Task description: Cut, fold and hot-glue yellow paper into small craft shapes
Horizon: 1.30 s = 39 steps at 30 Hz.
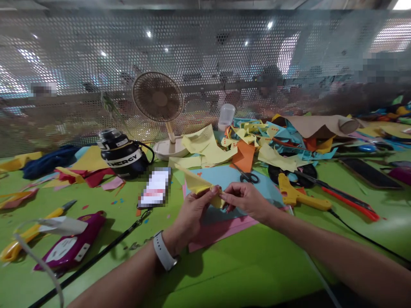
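A piece of yellow paper [195, 181] is pinched between both hands, over a stack of blue [266, 184] and pink paper sheets [221, 234]. My left hand [195, 209], below a white watch on the wrist, grips it with thumb and fingers closed. At the paper's right edge, the fingertips of my right hand [245, 201] are pressed together on it; part of the paper is hidden by the fingers. Black-handled scissors [249, 176] lie on the blue sheet just beyond my hands. To their right rests a yellow glue gun [300, 194] with a black cord.
A small fan [158, 97] and a black jug [120, 156] stand behind a phone [156, 187]. Paper scraps [205, 145] pile up before the perforated metal screen [205, 55]. At left lie a purple device [72, 244] and yellow cutter [35, 231]; a red-handled tool [349, 203] is at right.
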Tool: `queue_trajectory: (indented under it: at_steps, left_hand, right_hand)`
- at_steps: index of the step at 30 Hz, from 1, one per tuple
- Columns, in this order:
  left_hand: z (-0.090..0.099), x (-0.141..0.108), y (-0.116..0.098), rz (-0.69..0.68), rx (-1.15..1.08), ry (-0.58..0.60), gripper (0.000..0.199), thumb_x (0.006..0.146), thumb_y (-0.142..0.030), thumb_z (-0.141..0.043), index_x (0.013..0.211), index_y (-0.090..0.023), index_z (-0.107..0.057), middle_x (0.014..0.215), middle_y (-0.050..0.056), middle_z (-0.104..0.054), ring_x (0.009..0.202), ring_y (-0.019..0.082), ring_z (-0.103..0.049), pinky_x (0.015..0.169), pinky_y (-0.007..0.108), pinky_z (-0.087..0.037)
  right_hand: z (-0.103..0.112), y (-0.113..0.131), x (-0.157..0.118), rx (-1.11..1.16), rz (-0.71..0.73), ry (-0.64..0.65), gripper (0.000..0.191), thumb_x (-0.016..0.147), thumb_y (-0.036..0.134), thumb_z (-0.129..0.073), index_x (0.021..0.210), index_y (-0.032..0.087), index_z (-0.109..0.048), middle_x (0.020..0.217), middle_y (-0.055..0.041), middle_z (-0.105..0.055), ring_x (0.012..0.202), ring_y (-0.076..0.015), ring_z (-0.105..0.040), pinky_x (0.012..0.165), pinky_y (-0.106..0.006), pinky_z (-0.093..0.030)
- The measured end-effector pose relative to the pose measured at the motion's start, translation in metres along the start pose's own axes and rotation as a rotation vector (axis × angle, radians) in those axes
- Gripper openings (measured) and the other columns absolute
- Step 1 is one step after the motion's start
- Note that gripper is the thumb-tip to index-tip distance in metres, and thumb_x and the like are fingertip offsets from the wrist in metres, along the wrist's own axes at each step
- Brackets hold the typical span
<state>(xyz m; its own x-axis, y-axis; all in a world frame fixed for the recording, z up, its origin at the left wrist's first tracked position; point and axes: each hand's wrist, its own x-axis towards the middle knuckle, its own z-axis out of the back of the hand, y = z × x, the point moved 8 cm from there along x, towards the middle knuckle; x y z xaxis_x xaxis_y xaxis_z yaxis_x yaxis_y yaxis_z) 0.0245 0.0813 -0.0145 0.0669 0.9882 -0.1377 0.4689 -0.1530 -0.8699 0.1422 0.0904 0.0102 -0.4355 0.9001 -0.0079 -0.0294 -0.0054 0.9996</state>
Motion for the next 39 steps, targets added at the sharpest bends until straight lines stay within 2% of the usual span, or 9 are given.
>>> queue_trajectory:
  at_steps: [5,9,13,20,25,29,34,39]
  left_hand:
    - [-0.005,0.002,-0.004,-0.027,-0.028,0.064,0.014,0.063,-0.026,-0.081,0.072,-0.018,-0.074,0.077,0.002,-0.071,0.071,0.012,-0.061,0.072,0.024,-0.048]
    - [-0.004,0.002,-0.003,0.005,-0.053,0.038,0.018,0.06,-0.026,-0.083,0.072,-0.016,-0.073,0.072,0.002,-0.07,0.067,0.011,-0.06,0.067,0.023,-0.047]
    - [-0.004,0.002,-0.003,0.001,-0.075,0.033,0.018,0.06,-0.025,-0.083,0.073,-0.015,-0.074,0.071,0.002,-0.07,0.066,0.011,-0.059,0.064,0.021,-0.047]
    - [0.0,0.003,0.003,0.033,-0.09,0.008,0.021,0.06,-0.025,-0.083,0.074,-0.014,-0.073,0.069,0.0,-0.067,0.062,0.009,-0.057,0.061,0.02,-0.044]
    - [-0.005,0.004,0.007,0.048,-0.106,0.081,0.02,0.066,-0.028,-0.08,0.078,-0.014,-0.072,0.073,0.001,-0.068,0.066,0.011,-0.058,0.065,0.023,-0.045]
    - [-0.01,0.0,0.007,0.056,-0.095,0.12,0.027,0.065,-0.028,-0.081,0.089,-0.016,-0.072,0.08,0.002,-0.07,0.07,0.011,-0.061,0.069,0.023,-0.047]
    - [-0.007,-0.003,0.006,0.054,0.032,0.073,0.02,0.066,-0.03,-0.08,0.067,-0.013,-0.068,0.063,-0.001,-0.065,0.056,0.008,-0.054,0.054,0.019,-0.041]
    - [-0.004,-0.003,0.009,0.101,-0.011,0.01,0.025,0.058,-0.028,-0.084,0.069,-0.013,-0.068,0.064,0.0,-0.067,0.054,0.01,-0.057,0.054,0.022,-0.045]
  right_hand:
    - [-0.002,0.002,-0.001,0.049,-0.042,0.016,0.04,0.063,0.05,-0.076,0.069,0.014,-0.061,0.056,0.002,-0.062,0.049,-0.0093,-0.06,0.052,-0.022,-0.051]
    - [0.0,-0.001,-0.002,0.052,-0.041,0.0,0.039,0.067,0.05,-0.073,0.074,0.014,-0.062,0.06,0.002,-0.064,0.05,-0.0082,-0.06,0.049,-0.02,-0.048]
    - [-0.003,-0.007,-0.002,0.014,-0.053,0.046,0.039,0.07,0.051,-0.071,0.073,0.013,-0.063,0.062,-0.0001,-0.066,0.051,-0.0078,-0.061,0.049,-0.019,-0.048]
    - [-0.003,-0.011,0.0,0.05,-0.072,0.049,0.037,0.064,0.047,-0.077,0.066,0.013,-0.061,0.056,0.0007,-0.066,0.048,-0.0092,-0.061,0.051,-0.021,-0.052]
    - [-0.002,-0.013,0.0,0.095,-0.097,0.047,0.037,0.061,0.046,-0.078,0.065,0.013,-0.061,0.056,0.0006,-0.067,0.047,-0.0094,-0.062,0.049,-0.021,-0.051]
    - [0.0,-0.012,0.0,0.106,-0.107,0.03,0.039,0.061,0.048,-0.077,0.064,0.013,-0.061,0.054,0.0008,-0.066,0.046,-0.0089,-0.061,0.049,-0.02,-0.05]
    - [-0.004,-0.013,0.001,0.125,-0.114,0.054,0.037,0.061,0.045,-0.079,0.063,0.013,-0.059,0.055,0.0003,-0.067,0.047,-0.0092,-0.062,0.049,-0.02,-0.05]
    - [-0.006,-0.016,0.001,0.134,-0.128,0.1,0.037,0.064,0.045,-0.077,0.07,0.012,-0.063,0.059,0.0,-0.067,0.048,-0.0086,-0.062,0.047,-0.018,-0.049]
